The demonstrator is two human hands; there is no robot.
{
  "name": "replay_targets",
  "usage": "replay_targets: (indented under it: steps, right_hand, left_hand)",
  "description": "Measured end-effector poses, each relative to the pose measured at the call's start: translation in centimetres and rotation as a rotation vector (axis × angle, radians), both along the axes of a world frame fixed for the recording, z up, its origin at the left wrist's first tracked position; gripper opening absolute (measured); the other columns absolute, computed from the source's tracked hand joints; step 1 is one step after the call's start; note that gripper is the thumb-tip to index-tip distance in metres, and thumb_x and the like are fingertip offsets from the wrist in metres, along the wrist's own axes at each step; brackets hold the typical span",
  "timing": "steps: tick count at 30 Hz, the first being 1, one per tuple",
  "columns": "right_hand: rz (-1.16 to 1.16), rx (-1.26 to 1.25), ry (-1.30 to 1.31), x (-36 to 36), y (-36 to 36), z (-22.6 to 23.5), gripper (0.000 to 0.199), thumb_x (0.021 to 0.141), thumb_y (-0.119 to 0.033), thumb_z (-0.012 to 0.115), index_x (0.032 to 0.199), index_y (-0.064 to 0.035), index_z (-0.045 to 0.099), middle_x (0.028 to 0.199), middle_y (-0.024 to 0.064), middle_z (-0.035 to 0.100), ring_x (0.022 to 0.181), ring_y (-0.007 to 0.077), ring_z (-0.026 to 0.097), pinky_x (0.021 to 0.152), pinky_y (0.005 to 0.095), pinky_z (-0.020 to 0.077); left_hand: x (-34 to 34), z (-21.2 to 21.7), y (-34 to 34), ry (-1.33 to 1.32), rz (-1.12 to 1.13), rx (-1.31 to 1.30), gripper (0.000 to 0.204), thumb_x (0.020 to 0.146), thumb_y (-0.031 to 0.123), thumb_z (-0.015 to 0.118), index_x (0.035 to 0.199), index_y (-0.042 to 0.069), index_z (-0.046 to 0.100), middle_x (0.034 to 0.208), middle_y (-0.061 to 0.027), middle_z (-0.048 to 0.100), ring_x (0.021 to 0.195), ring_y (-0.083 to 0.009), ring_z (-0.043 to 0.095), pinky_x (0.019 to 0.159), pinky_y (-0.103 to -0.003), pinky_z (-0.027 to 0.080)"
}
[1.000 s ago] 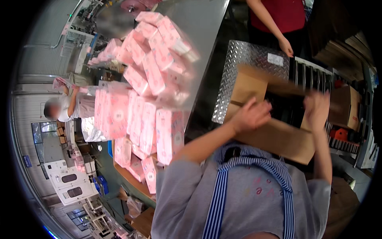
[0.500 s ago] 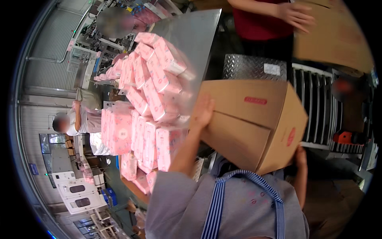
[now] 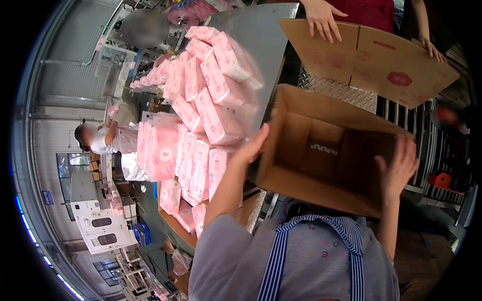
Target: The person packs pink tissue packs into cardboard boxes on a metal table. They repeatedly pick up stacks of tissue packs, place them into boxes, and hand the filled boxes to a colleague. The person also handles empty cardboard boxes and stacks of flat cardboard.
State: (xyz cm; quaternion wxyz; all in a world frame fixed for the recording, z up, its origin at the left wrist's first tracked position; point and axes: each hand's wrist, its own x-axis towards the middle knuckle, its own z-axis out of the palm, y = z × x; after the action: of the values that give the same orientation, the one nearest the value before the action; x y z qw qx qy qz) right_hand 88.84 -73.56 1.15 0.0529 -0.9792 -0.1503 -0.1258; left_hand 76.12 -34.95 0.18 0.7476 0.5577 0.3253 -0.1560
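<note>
An open-topped brown cardboard box stands before me with its inside showing; a small patterned patch of light shows at its bottom. My left hand holds the box at its left wall, its fingers partly hidden by the edge. Over the right end of the box, my right hand has its fingers stretched and thumb apart, against or just above the rim. To the left, pink soft packs in clear wrap lie heaped on a metal table.
Across from me, a person in dark red holds a flattened cardboard carton above a tread-plate surface. A roller conveyor runs at the right. At far left, another person stands near white machinery.
The box has turned from its closed flaps toward me to its open top showing. My right hand has moved from under it to its right rim. The other person's carton has come down nearer.
</note>
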Motion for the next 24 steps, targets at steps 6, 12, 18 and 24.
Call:
replay_targets:
  steps: [6,12,18,24]
  right_hand:
    - [-0.279,0.325,0.471,-0.4,-15.1,-12.9,0.041,0.09,-0.016,0.056,0.128,-0.0021,0.049,0.113,0.0208,0.062,0.108,0.0341,0.059,0.089,0.0388,0.0479]
    - [-0.359,0.336,0.545,-0.2,-20.7,-11.1,0.035,0.092,-0.03,0.054,0.108,0.0014,0.059,0.09,0.0224,0.066,0.085,0.0384,0.064,0.074,0.0428,0.0499]
    - [-0.124,0.116,0.562,0.1,-7.2,-8.5,0.054,0.091,-0.041,0.054,0.119,0.0051,0.048,0.095,0.0283,0.062,0.091,0.0447,0.06,0.074,0.0483,0.0497]
    - [0.392,0.215,0.14,-0.2,21.6,-1.4,0.043,0.074,-0.014,0.069,0.114,-0.005,0.058,0.117,0.0156,0.057,0.115,0.0346,0.049,0.098,0.0469,0.0389]
  left_hand:
    - [-0.8,-9.9,-3.6,-0.096,-0.159,0.761,0.064,0.087,0.028,0.063,0.136,-0.004,0.035,0.119,-0.0215,0.059,0.114,-0.0289,0.055,0.096,-0.035,0.041]
    - [0.3,-16.0,-1.6,0.184,-0.242,1.169,0.043,0.086,0.027,0.062,0.118,0.001,0.051,0.112,-0.0189,0.061,0.108,-0.032,0.057,0.089,-0.04,0.047]
    - [2.2,-14.9,2.3,0.042,-0.678,1.296,0.038,0.083,0.025,0.062,0.116,0.008,0.055,0.111,-0.0176,0.06,0.105,-0.0339,0.057,0.087,-0.043,0.047]
    - [-3.8,-0.8,13.9,0.38,-0.201,1.68,0.07,0.077,0.042,0.069,0.126,-0.002,0.045,0.111,-0.0271,0.056,0.098,-0.0424,0.058,0.085,-0.045,0.048]
